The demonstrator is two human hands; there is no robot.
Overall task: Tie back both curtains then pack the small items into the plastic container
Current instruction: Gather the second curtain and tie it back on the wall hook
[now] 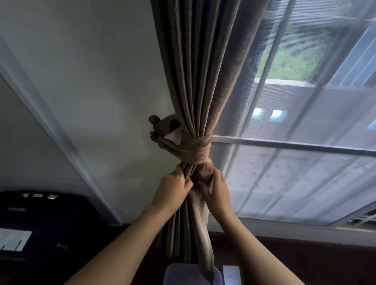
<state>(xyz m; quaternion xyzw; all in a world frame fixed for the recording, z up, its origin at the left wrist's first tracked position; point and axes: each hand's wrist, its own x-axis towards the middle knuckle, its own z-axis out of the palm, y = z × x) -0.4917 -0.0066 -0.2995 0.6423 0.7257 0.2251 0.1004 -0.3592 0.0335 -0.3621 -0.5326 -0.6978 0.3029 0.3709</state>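
Note:
A brown pleated curtain hangs beside the window, gathered by a matching fabric tieback wrapped around it and hooked on a round wall knob. Just below the tieback, my left hand grips the curtain folds from the left. My right hand grips the bunched fabric from the right. The curtain's tail hangs down onto a clear plastic container with a bluish lid at the bottom centre.
A dark printer-like machine stands at lower left on a dark wooden surface. A small white card lies right of the container. The window with a mesh screen fills the right side.

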